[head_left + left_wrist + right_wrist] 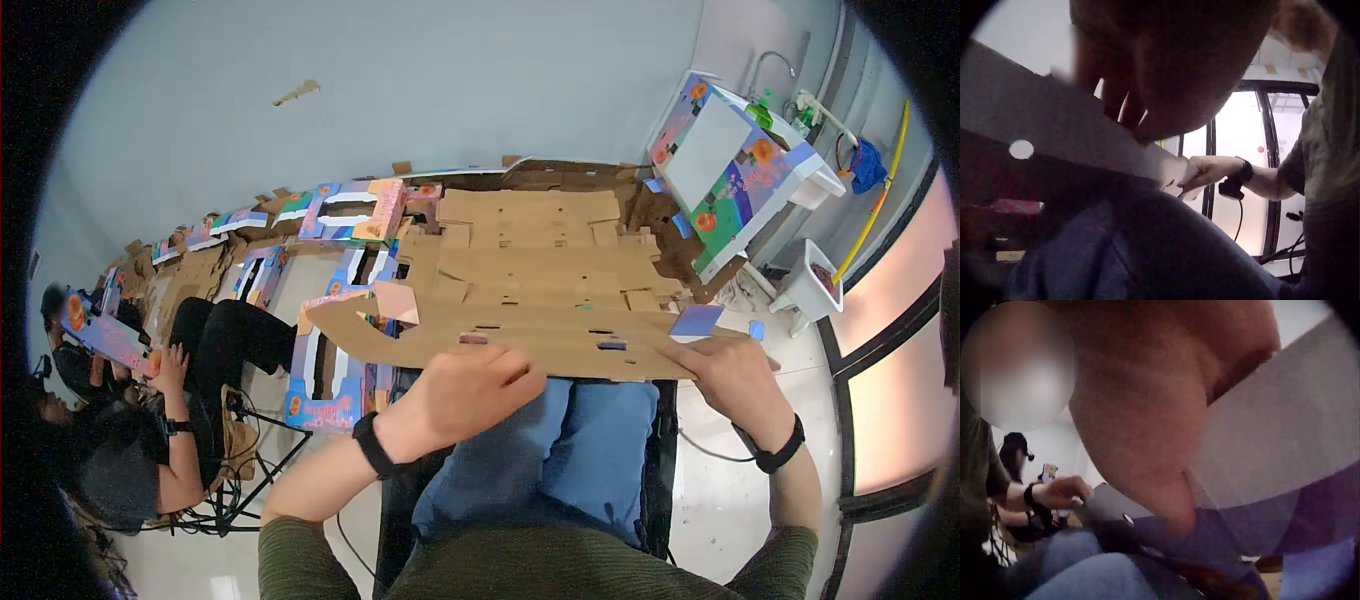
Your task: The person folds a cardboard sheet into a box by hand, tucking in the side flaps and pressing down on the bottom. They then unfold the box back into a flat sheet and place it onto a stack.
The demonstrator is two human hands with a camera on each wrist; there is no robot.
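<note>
A long brown cardboard piece (540, 335) with slots lies across the person's lap, its left end angled upward. The left hand (475, 400) has curled fingers at its near edge, left of centre; in the left wrist view the fingers (1119, 103) reach over the board (1054, 119). At the right end, the right hand (735, 385) grips the edge. Its thumb (1175, 509) lies against the board's printed purple side (1254, 522) in the right wrist view. The undersides of both grips are partly hidden.
More flat cardboard (530, 215) lies beyond the piece. Printed boxes with cut-outs (350, 212) stand at the left, near another seated person (110, 440) holding a printed piece. A printed cabinet with a sink (715, 165) and a white basin (808, 285) are at the right.
</note>
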